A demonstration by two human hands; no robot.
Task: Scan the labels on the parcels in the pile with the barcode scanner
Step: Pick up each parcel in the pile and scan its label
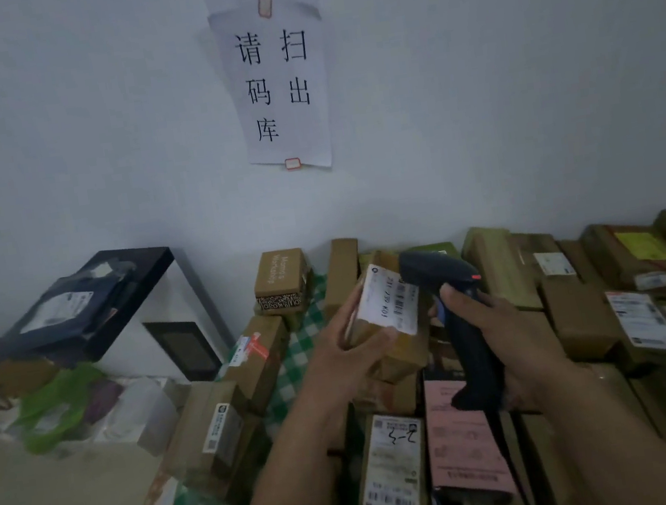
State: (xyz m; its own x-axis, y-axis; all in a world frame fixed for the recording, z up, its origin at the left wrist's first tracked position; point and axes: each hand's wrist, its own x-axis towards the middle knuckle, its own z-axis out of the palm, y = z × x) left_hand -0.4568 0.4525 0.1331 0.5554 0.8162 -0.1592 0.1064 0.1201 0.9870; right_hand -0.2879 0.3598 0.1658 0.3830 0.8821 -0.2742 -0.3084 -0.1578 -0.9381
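Observation:
My left hand [346, 346] grips a small brown cardboard parcel [391, 342] lifted above the pile, its white barcode label [392, 304] turned up and to the right. My right hand [491, 328] holds a dark barcode scanner [456, 320] by the handle, a finger on the trigger. The scanner's head sits right beside the label, and a small red light glows on its top. Below and around lies the pile of brown parcels [578, 303] with white labels.
A green checked cloth [295, 364] shows under the pile. At the left a white cabinet [173, 317] with a black top carries dark bagged parcels [70, 310]. Plastic bags [58, 410] lie on the floor. A paper sign [282, 88] hangs on the wall.

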